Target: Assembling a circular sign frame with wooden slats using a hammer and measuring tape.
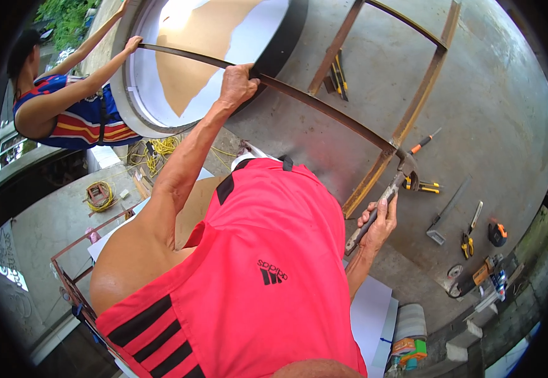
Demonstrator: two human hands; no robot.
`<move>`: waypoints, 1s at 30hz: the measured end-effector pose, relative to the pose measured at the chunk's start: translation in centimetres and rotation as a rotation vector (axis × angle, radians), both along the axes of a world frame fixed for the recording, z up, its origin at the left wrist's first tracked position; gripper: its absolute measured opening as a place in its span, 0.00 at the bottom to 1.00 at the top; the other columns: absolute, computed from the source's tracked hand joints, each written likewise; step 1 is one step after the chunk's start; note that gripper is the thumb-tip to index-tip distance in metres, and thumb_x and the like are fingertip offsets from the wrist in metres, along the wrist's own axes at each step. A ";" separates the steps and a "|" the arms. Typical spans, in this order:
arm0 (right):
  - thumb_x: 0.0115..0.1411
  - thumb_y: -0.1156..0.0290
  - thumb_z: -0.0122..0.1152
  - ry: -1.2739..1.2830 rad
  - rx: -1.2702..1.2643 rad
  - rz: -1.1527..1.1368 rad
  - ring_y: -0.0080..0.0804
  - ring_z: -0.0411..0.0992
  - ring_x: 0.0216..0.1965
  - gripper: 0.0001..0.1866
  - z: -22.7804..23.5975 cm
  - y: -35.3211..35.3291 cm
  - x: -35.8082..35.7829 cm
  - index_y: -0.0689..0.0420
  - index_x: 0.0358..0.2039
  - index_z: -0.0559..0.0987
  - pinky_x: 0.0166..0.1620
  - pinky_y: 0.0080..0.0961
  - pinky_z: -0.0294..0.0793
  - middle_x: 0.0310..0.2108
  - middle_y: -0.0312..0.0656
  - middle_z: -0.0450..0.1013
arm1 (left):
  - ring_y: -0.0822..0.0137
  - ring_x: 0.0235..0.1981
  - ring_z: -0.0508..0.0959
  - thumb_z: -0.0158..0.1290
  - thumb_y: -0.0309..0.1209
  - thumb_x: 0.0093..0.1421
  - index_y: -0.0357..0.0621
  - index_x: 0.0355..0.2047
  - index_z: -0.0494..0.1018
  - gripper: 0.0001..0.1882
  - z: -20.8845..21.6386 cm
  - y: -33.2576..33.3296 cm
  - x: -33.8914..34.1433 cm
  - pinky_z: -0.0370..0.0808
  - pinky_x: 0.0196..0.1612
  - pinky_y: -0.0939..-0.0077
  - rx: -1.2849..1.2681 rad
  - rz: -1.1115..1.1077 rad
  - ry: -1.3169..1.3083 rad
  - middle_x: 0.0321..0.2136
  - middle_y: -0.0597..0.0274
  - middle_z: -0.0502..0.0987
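My left hand [238,85] is closed around a long, dark, rusty metal bar [337,113] that runs from upper left down to the right. My right hand [378,225] grips a hammer [406,167] by its worn handle. The hammer's head is at the bar's right end, where it meets a rusty metal frame [421,91]; whether they touch I cannot tell. At the far left a co-worker [75,110] in a blue patterned top holds the bar's other end with one hand.
A large round rimmed panel [120,88] lies under the bar. On the grey metal surface [494,120] are an orange-handled tool [421,145], a try square [450,208], yellow pliers [468,244] and a tape measure [497,234]. Yellow cord [160,148] lies tangled at left.
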State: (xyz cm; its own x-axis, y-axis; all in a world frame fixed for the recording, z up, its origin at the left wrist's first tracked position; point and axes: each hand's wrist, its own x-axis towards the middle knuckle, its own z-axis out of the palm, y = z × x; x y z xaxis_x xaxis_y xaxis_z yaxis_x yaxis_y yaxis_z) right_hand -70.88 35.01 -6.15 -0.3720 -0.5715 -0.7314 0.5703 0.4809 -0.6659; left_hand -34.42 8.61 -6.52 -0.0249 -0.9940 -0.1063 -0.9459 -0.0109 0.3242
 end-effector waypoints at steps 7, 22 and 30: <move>0.71 0.65 0.50 0.350 0.068 -0.388 0.21 0.64 0.19 0.29 1.9 1.5 -7.8 0.48 0.70 0.57 0.17 0.19 0.65 0.25 0.37 0.66 | 0.47 0.33 0.83 0.64 0.30 0.47 0.42 0.39 0.81 0.16 -0.8 -0.3 0.4 0.78 0.37 0.61 0.093 0.062 0.098 0.27 0.43 0.80; 0.70 0.66 0.53 0.126 0.018 -0.022 0.20 0.64 0.15 0.31 1.1 2.0 -4.9 0.50 0.71 0.56 0.15 0.20 0.65 0.23 0.36 0.67 | 0.45 0.31 0.82 0.64 0.30 0.47 0.43 0.39 0.81 0.16 -0.8 -0.3 0.5 0.78 0.36 0.59 -0.005 -0.015 -0.067 0.26 0.43 0.80; 0.69 0.69 0.50 0.268 0.108 -0.113 0.19 0.64 0.17 0.31 2.8 -0.8 -2.9 0.51 0.71 0.55 0.15 0.18 0.64 0.24 0.35 0.66 | 0.46 0.33 0.82 0.64 0.29 0.48 0.42 0.39 0.81 0.16 -0.6 -0.3 0.2 0.78 0.37 0.59 0.016 0.016 -0.020 0.27 0.42 0.80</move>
